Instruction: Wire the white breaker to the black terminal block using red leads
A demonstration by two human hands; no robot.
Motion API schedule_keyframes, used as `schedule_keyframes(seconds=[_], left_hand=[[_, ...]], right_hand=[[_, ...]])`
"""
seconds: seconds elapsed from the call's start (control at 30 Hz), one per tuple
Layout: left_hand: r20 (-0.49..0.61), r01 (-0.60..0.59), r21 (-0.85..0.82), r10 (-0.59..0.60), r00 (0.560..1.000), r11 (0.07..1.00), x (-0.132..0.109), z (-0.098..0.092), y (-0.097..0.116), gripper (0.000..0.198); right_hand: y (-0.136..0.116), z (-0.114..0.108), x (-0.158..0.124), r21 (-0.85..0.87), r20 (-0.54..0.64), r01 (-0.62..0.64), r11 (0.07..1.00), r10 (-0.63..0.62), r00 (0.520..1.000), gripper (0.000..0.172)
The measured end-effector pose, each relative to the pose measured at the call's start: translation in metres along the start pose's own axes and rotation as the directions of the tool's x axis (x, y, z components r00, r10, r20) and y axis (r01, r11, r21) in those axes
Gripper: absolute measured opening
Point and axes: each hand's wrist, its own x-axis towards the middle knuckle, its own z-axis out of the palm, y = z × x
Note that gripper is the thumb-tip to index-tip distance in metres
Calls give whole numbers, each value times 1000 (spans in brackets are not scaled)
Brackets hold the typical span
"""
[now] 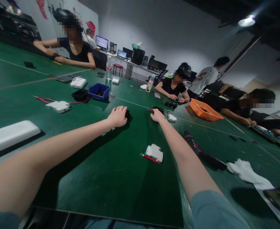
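My left hand [118,116] is closed over a small black object [128,114], whose kind I cannot make out. Across from it, my right hand [157,115] is closed at the table, fingers mostly hidden; a thin red piece [150,110] sticks out at its left side. Just beyond those fingers sits a dark block [160,109]. Between my forearms lies a white circuit breaker [155,152] with a short red wire [150,158] along its front. Another white breaker [172,118] is right of my right hand. A further pale piece [108,131] is partly covered by my left forearm.
On the left are a breaker with red leads [58,106], a blue bin [99,91] and a long white case [9,135]. A black power screwdriver [203,154], a white cloth [246,170] and an orange basket [204,109] lie right. Several people sit around the table.
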Motion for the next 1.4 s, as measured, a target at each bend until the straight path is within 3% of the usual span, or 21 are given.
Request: schedule_keyframes(seconds=[0.4, 0.7, 0.9, 1.1, 1.27, 1.4], left_hand=[[14, 64, -20, -64, 998, 998, 5, 8, -16, 80], [27, 56, 12, -56, 998, 998, 8, 7, -20, 69], [15, 80, 31, -81, 997, 996, 5, 3, -18, 59], [-6, 83, 41, -83, 997, 996, 2, -1, -13, 58], [-66, -39, 19, 40, 997, 999, 0, -6, -4, 62], [-32, -93, -3, 93, 995, 996, 1, -9, 1, 55]], right_hand=[[19, -6, -13, -37, 15, -63, 997, 64, 998, 40], [18, -13, -31, -65, 1, -56, 996, 56, 998, 29], [12, -26, -58, -77, 40, -2, 997, 5, 999, 19], [6, -44, -106, -38, 114, 87, 995, -82, 990, 13], [0, -69, -160, 67, 226, 236, 969, -245, 943, 14], [-2, -91, -190, 197, 360, 353, 915, -403, 842, 14]])
